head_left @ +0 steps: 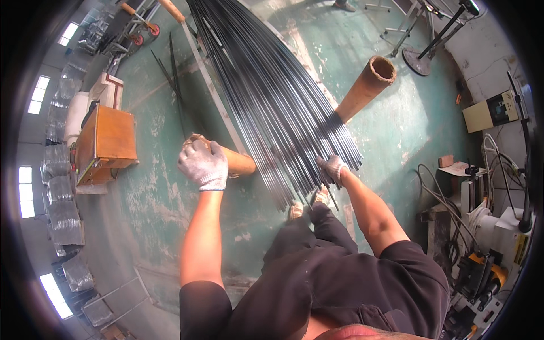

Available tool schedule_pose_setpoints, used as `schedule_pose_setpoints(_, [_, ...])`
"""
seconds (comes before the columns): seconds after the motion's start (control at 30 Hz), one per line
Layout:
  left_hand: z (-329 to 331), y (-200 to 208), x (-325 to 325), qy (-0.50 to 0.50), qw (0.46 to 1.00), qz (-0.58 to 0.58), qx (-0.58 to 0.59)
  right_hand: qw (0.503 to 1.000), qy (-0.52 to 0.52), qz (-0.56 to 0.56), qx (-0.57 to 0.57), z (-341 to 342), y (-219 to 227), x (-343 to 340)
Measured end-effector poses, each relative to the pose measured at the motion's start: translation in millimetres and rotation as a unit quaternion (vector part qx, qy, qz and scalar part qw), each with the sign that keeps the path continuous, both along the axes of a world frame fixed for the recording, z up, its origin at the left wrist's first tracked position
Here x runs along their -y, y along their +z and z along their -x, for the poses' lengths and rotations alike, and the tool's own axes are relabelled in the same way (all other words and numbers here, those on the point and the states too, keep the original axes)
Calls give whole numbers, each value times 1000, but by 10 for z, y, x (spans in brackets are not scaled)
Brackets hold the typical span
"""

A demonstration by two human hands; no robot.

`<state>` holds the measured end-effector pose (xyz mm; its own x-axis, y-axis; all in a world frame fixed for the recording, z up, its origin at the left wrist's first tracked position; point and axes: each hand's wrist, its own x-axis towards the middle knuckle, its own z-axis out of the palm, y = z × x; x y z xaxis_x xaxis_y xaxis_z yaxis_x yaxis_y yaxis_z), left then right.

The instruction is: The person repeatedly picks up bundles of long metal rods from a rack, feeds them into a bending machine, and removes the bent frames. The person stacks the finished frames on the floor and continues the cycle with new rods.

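Note:
A large fan of long thin dark rods (272,96) lies across a brown cardboard tube (371,85) that runs under them over the green floor. My left hand (203,163), in a white knitted glove, grips the near left end of that tube (238,161). My right hand (333,168), also gloved, is closed on the near ends of the rods at the right side of the fan. My feet stand just below the rod ends.
An orange-brown wooden box (107,141) stands on the floor to the left. A few loose rods (175,85) and a pale metal bar (212,90) lie left of the bundle. Machines and cables (481,215) crowd the right side. A stand base (416,59) sits at the upper right.

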<state>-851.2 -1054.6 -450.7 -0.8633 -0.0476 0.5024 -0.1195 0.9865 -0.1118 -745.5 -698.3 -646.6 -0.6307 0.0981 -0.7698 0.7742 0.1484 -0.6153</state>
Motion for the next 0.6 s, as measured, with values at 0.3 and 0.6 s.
schedule_pose_setpoints(0.3, [-738, -58, -173, -227, 947, -166, -153, 973, 59, -225, 9, -2331, 844, -190])
schedule_pose_setpoints(0.6, [-1613, -2035, -1247, -28, 509, -767, 389, 893, -121, -364, 237, -6776, 1854, 558])
